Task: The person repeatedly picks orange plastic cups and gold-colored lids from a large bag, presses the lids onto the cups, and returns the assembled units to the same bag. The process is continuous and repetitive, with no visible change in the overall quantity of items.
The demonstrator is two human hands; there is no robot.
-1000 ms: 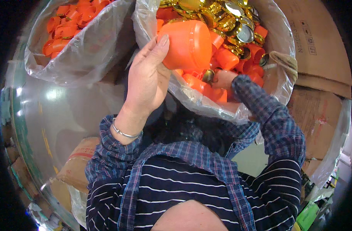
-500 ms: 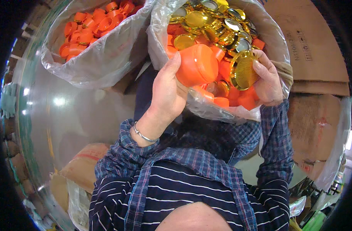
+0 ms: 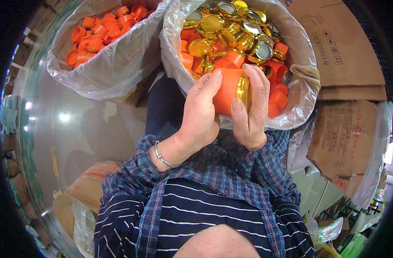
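My left hand (image 3: pixel 197 112) is wrapped round an orange plastic cup (image 3: pixel 226 92), which lies on its side. Over the cup's right end sits a shiny gold lid (image 3: pixel 244 89). My right hand (image 3: pixel 253 112) grips that lid, fingers over its far side and thumb at its near side. Both hands are above the near edge of a plastic-lined container (image 3: pixel 172 53). Inside it, gold lids (image 3: pixel 212 23) are heaped over orange cups (image 3: pixel 277 101). How far the lid has gone onto the cup is partly hidden by my fingers.
To the left, a second clear-lined container (image 3: pixel 106 73) holds several orange cups (image 3: pixel 95 36). Cardboard (image 3: pixel 347 51) stands at the right, with another carton (image 3: pixel 344 139) below it. A brown carton (image 3: pixel 93 182) lies at lower left on the grey floor (image 3: pixel 89 137).
My right hand has moved left and brought the gold lid against the orange cup. The cup has turned onto its side and moved slightly toward me.
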